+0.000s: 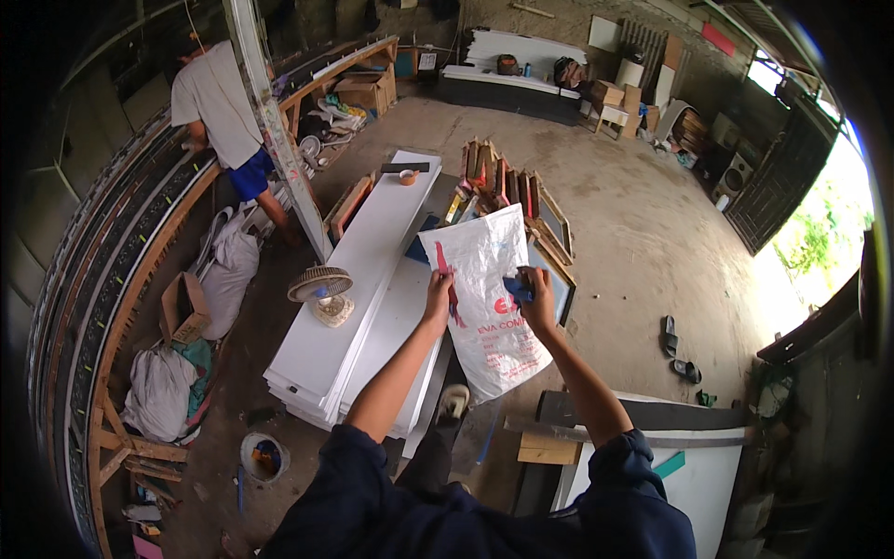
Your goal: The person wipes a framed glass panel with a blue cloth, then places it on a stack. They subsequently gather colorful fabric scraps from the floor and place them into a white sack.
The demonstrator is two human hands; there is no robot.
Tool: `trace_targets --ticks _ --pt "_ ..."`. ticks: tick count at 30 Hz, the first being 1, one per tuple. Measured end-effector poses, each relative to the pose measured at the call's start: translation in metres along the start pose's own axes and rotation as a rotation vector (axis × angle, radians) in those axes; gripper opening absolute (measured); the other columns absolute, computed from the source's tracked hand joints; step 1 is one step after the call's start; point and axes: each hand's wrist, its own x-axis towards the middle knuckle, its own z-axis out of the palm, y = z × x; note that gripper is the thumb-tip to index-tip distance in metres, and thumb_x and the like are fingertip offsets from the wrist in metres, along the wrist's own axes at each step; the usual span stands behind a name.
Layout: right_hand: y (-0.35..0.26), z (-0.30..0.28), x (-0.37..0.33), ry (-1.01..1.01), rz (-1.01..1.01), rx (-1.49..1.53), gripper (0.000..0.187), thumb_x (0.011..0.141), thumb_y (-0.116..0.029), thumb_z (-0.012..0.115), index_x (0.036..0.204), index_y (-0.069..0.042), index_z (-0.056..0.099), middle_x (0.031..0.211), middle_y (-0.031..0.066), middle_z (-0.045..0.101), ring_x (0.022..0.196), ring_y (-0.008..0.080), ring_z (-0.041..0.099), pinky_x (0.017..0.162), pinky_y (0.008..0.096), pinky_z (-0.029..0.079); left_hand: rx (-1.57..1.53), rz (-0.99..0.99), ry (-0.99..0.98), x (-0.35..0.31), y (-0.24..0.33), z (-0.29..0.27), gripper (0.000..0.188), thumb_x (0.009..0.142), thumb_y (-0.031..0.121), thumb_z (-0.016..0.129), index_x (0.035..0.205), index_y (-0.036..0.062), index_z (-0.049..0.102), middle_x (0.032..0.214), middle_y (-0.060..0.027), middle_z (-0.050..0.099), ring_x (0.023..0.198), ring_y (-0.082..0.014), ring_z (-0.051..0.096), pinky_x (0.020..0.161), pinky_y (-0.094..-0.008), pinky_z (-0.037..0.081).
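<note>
A white woven plastic sack (492, 252) with red printing hangs in front of me, its upper end raised and its lower end near my feet. My left hand (439, 296) is closed on the sack's left edge, where red strips show above and below the fingers. At the right edge, my right hand (537, 300) is closed on a small dark blue piece (518, 290), which lies against the sack; its kind I cannot make out. Whether the right fingers also pinch the sack is hidden.
White panels (349, 270) are stacked at left, bearing a small fan (319, 284) and an orange cup (408, 177). Frames (507, 191) lean beyond the sack. A bucket (265, 457) stands at lower left, sandals (670, 337) lie at right. Another person (219, 112) works by the rack.
</note>
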Motion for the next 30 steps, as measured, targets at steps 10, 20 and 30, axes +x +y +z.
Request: trace_targets --ticks 10,20,30 --pt "0.126 0.162 0.215 -0.070 0.098 -0.006 0.040 0.066 0.005 0.060 0.103 -0.006 0.049 0.099 0.0153 0.048 0.088 0.0306 0.053 0.073 0.0349 0.044 -0.268 0.098 0.066 0.263 -0.041 -0.022 0.026 0.088 0.021 0.051 0.111 0.0108 0.044 0.098 0.0017 0.045 0.093 -0.0088 0.041 0.083 -0.0269 0.032" --pt "0.289 0.285 0.254 -0.157 0.267 -0.118 0.045 0.073 -0.008 0.062 0.113 -0.006 0.041 0.102 0.0198 0.043 0.097 0.0362 0.047 0.082 0.0408 0.041 0.488 -0.022 0.068 0.415 -0.150 -0.038 0.029 0.086 0.020 0.051 0.108 0.0032 0.045 0.103 -0.0118 0.054 0.093 -0.0247 0.052 0.080 -0.0339 0.040" --pt "0.281 0.275 0.232 -1.072 0.359 -0.547 0.053 0.078 -0.049 0.053 0.112 -0.009 0.047 0.099 0.0188 0.057 0.086 0.0358 0.059 0.073 0.0457 0.047 1.085 -0.112 -0.565 0.391 -0.180 -0.095 0.038 0.080 0.027 0.059 0.109 0.0041 0.050 0.098 -0.0126 0.060 0.098 -0.0265 0.055 0.083 -0.0393 0.041"
